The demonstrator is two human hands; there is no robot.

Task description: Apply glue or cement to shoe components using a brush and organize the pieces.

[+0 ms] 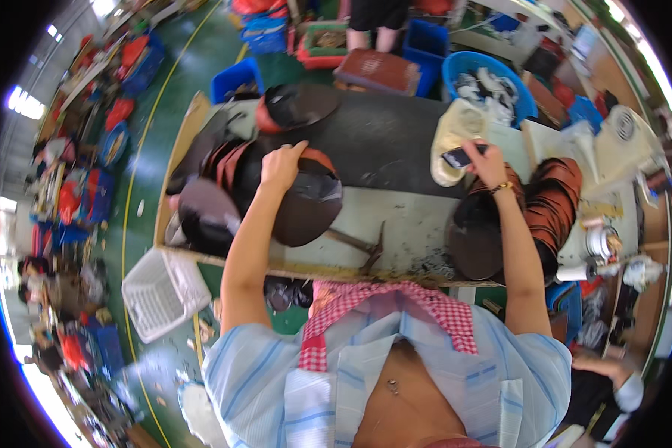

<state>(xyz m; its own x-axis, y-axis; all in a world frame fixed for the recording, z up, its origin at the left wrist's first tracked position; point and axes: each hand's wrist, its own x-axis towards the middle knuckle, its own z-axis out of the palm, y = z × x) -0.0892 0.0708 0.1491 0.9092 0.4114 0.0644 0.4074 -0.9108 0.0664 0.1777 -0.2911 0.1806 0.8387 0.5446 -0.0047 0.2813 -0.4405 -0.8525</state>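
Note:
My left hand (pixel 282 168) is closed on the edge of a dark brown rounded piece (pixel 310 209) with a rust-coloured border; its fingertips are partly hidden. Beside it, to the left, lie overlapping pieces of the same sort (pixel 209 213). Another rounded piece (pixel 306 108) is farther off on a black mat (pixel 388 138). In my right hand (pixel 489 166) is a small black rectangular object (pixel 464 155), held over a cream plastic container (pixel 449 168). Under my right forearm sits a dark rounded piece (pixel 476 239), next to a fanned stack of rust-edged pieces (pixel 556 201).
A hammer (pixel 369 246) lies near the table's front edge. Beyond the table are a blue tub (pixel 526 93) with white scraps, blue bins (pixel 425 45) and a person's legs (pixel 373 37). A white basket (pixel 164 295) stands at left; another person's arm (pixel 605 366) shows lower right.

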